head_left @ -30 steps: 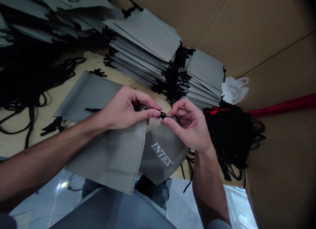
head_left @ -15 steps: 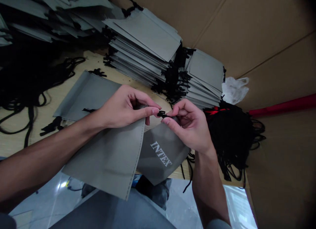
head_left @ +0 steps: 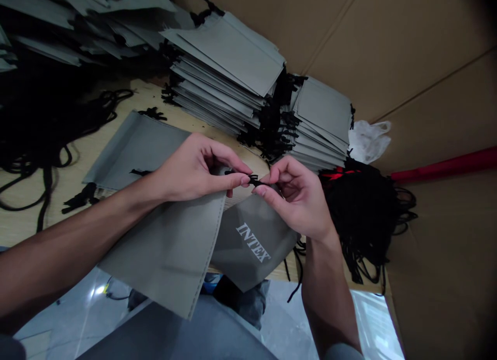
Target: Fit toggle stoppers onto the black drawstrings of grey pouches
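Observation:
My left hand pinches a black drawstring cord between thumb and fingers. Close by on the right, my right hand pinches the same cord, and a short knotted-looking stretch shows between the two. A grey fabric bag hangs beneath my left hand, its stitched edge slanting down over the table's front. Under my right hand lies another grey bag printed INTEX in white. Whether the cord belongs to the hanging bag is hidden by my fingers.
Two stacks of grey bags with black cord ends stand at the back. Loose black cords lie left, and a black cord bundle sits right beside a red strip. A cardboard wall closes off the right side.
The hanging bag's lower corner has swung slightly left and down. More black cord shows by my left fingertips. Both hands keep their pinch in nearly the same place.

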A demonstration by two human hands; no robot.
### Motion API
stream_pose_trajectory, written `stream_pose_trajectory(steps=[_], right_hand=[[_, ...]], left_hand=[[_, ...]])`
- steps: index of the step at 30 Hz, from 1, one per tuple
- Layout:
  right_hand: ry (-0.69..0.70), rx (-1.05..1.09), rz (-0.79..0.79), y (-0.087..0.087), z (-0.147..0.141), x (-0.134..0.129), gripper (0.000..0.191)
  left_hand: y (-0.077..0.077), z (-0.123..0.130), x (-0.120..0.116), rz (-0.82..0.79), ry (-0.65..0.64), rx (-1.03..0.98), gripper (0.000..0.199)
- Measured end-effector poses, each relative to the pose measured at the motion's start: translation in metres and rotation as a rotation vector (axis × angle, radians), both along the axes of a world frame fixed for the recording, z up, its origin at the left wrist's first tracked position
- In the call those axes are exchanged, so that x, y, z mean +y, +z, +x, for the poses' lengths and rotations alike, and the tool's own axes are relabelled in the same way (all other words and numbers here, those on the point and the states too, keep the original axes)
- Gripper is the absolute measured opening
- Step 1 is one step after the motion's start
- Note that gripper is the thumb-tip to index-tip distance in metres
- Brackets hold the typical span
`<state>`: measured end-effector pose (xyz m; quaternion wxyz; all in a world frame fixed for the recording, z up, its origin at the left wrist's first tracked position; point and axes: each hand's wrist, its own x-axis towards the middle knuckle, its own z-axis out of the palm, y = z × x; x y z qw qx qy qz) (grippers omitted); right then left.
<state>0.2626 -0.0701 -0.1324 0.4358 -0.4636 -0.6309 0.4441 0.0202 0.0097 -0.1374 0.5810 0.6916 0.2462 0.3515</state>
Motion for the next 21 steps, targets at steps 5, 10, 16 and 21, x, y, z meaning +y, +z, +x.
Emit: stream_pose_trajectory(steps=[5, 10, 16, 21], right_hand=[[0.029, -0.003, -0.029, 0.0003, 0.0005, -0.0003, 0.042], [0.053, 0.024, -0.043, 0.0008, 0.0007, -0.0003, 0.043], [0.056, -0.025, -0.037, -0.0008, 0.0023, -0.0002, 0.044], [0.061, 0.009, -0.067, -0.0031, 0.0028, -0.0001, 0.048]], left_hand=[[0.0027, -0.0005, 0.0013, 0.053, -0.009, 0.044, 0.008], [0.0024, -0.0002, 0.0018, 0.1, -0.024, 0.059, 0.006], [0.0005, -0.002, 0.0019, 0.123, -0.023, 0.057, 0.007], [-0.0016, -0.0014, 0.0024, 0.111, -0.024, 0.059, 0.01]])
